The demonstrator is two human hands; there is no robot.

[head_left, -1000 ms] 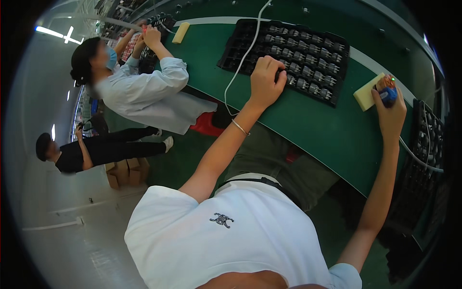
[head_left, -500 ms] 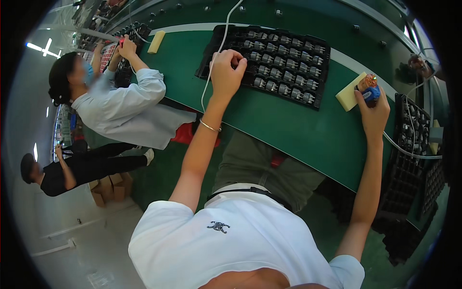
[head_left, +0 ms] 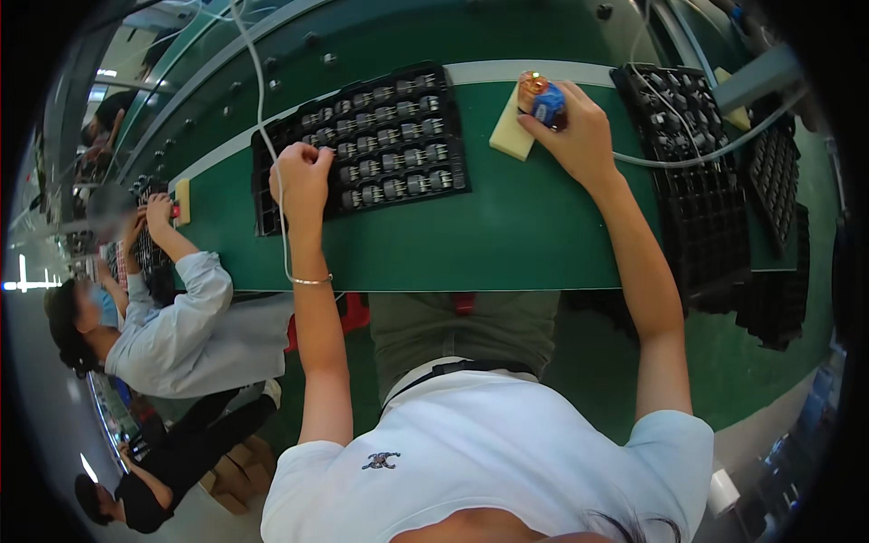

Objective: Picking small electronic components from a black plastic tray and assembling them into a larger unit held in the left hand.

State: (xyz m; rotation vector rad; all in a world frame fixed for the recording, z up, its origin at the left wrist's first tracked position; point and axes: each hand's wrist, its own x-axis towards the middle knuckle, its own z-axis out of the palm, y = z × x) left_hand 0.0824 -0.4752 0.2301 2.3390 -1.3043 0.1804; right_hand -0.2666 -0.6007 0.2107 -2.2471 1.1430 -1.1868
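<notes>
A black compartment tray (head_left: 466,176) holds rows of small metal-and-black parts, and its left end shows bare compartments. My left hand (head_left: 300,181) is over that left end, thumb and fingers pinched together. Whatever may be between those fingertips is too small to make out. A thin white cable (head_left: 263,100) passes along this hand and wrist. My right hand (head_left: 581,131) is closed around a small rounded object (head_left: 547,107), blue with a copper-coloured top and a bright spot. It sits at the upper part of a pale yellow block (head_left: 512,136).
The green table (head_left: 507,244) bears more black trays of parts (head_left: 674,109) on the right, with a grey cable (head_left: 670,165) crossing them. A co-worker in a light shirt (head_left: 172,348) works at the left. Another person in black (head_left: 149,498) is behind, near cardboard boxes (head_left: 237,475).
The whole view has turned, so the tray and both hands appear farther left. My left hand stays pinched over the tray's left end; my right hand still grips the blue and copper-coloured object.
</notes>
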